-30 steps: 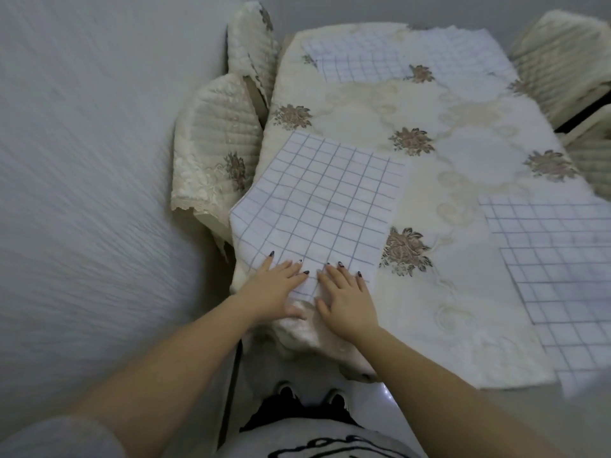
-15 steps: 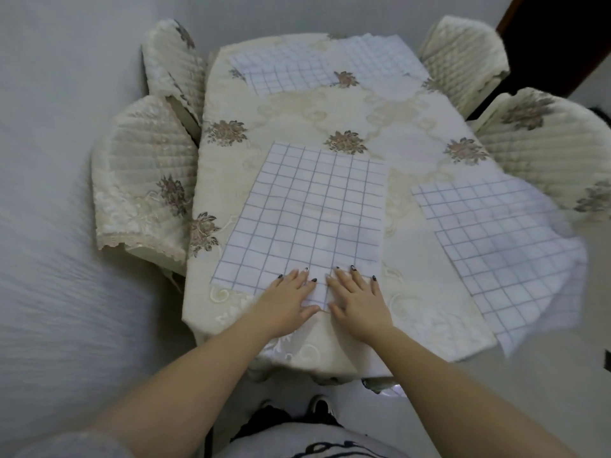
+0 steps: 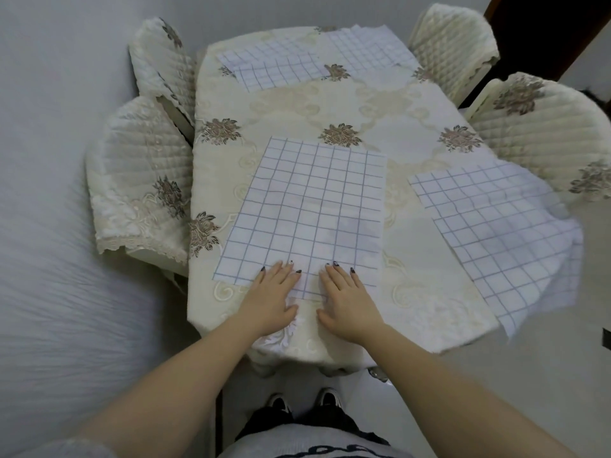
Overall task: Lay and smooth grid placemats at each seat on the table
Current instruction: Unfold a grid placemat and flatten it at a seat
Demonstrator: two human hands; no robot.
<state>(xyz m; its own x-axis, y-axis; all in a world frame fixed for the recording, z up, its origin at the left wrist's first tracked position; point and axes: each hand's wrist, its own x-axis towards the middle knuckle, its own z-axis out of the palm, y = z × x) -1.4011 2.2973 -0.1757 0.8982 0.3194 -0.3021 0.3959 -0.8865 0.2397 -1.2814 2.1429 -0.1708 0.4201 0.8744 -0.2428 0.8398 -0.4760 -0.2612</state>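
White thin sheet, blue grid: the near placemat (image 3: 310, 213) lies at 6 o'clock on the table, right in front of me. Its long side runs away toward 12, skewed slightly toward 11.

Hands: left hand (image 3: 271, 299) and right hand (image 3: 347, 302) are both palm down, side by side with a gap between. Fingers are straight and a little apart. Fingertips rest on the mat's near edge and palms on the cream tablecloth (image 3: 413, 127). Neither hand pinches anything.

Step in hand, as I judge it: smoothing this mat.
- Plan: palms light and flat, sweep from 6 o'clock out toward 9 and 3, then up toward 12, so ripples leave at the edges.
- A faint wavy band crosses mid-mat and needs the pass.
- Risk: hard pressure may drag the tablecloth along, since it looks bunched at the near edge under my palms.
- The skew probably wants squaring to the table edge first.

Around:
- A second placemat (image 3: 496, 239) sits at 4 o'clock with its outer corner hanging off the table edge. It likely wants pulling inward later.
- Two more placemats (image 3: 277, 71) lie at 12 o'clock, touching or overlapping; I cannot tell which.
- Quilted chairs (image 3: 139, 170) stand close at 9, 10, 1 and 3 o'clock. They crowd the sides but touch no mat near me.
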